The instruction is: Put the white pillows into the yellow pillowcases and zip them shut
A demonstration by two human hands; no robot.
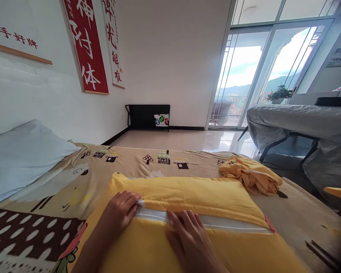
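Observation:
A yellow pillowcase point(199, 191) lies in front of me on the bed, filled out flat. A long slit runs across it, and a white strip point(230, 223) shows between its two edges. At the slit's left end my left hand point(121, 212) is closed, thumb and fingers pinching the cloth by the opening. My right hand point(189, 235) is at the middle of the slit, its fingers bent over the edge and gripping the fabric there; its thumb is partly hidden.
A crumpled yellow cloth point(252, 175) lies on the patterned bed blanket point(130, 157) to the right. A pale pillow point(25, 155) sits at the left. Beyond the bed are a folded black item point(146, 115) against the wall and a plastic-covered table point(295, 117).

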